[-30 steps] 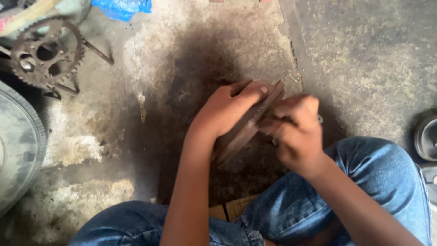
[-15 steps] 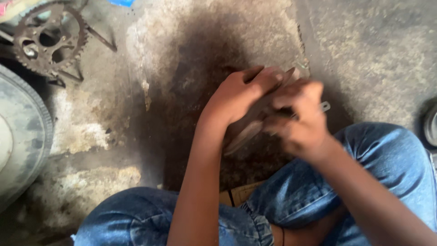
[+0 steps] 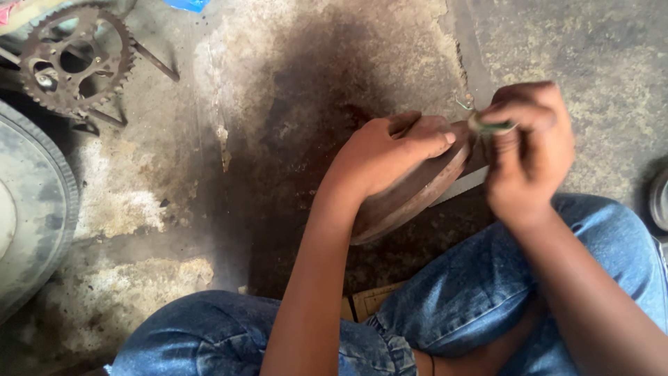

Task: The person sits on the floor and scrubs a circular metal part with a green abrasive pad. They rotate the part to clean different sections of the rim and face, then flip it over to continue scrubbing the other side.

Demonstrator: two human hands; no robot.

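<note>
— So, where does the metal disc (image 3: 417, 191) sit against the two hands?

— It is held up off the concrete floor (image 3: 292, 76), in front of the knees in blue jeans (image 3: 487, 292). The left hand (image 3: 390, 157) lies over the disc's upper face, fingers spread across it and curled at the far rim, clamped on the disc.

— And its lie?

— It is seen nearly edge-on. The rim runs slantwise: the low end is near the left wrist, and the high end rises away from the body toward the right hand (image 3: 529, 153).

— What is the right hand doing?

— It is at that high end, just beside the disc's rim, fingers bunched and pinched on a small greenish piece (image 3: 490, 127). I cannot tell what the piece is. A thin bent wire (image 3: 465, 104) shows just above it. Whether that piece touches the disc I cannot tell; the fingers cover the meeting point.

— So which hand is nearer the disc?

— The left, plainly: it is on it and carries it. The right is off the disc's high end, on the side away from the left wrist.

— Anything else around?

— Well apart from the disc, far off past its low end, a toothed sprocket (image 3: 73, 59) lies on the floor, and nearer than the sprocket the curve of a tyre (image 3: 35, 202) shows. A dark oily stain spreads on the floor beneath the disc.
</note>
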